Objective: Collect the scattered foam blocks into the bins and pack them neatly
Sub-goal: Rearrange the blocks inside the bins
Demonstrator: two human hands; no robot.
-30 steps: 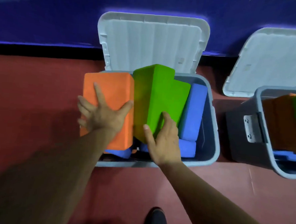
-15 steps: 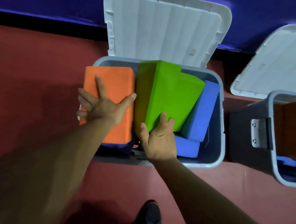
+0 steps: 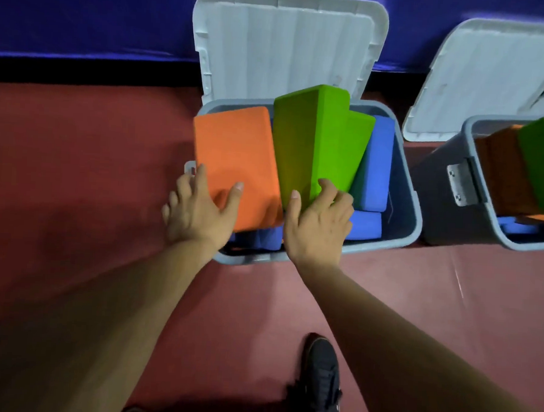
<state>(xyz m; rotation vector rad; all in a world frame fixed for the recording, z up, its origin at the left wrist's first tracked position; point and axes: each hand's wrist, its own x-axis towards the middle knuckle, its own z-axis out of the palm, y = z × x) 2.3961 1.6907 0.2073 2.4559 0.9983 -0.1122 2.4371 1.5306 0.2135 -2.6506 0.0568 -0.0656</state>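
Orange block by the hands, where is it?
In the head view, the orange block lies at the left of the grey bin, beside the green block, under the left hand.

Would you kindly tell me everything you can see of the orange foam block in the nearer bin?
The orange block is a flat rectangle with rounded corners and a matte, finely textured foam look. It lies tilted, broad face up, at the left side of the grey bin, covering the bin's left rim. Its right edge sits against the tall green block, and a blue block shows beneath its near end. The left hand rests on its near left corner, thumb on the broad face.
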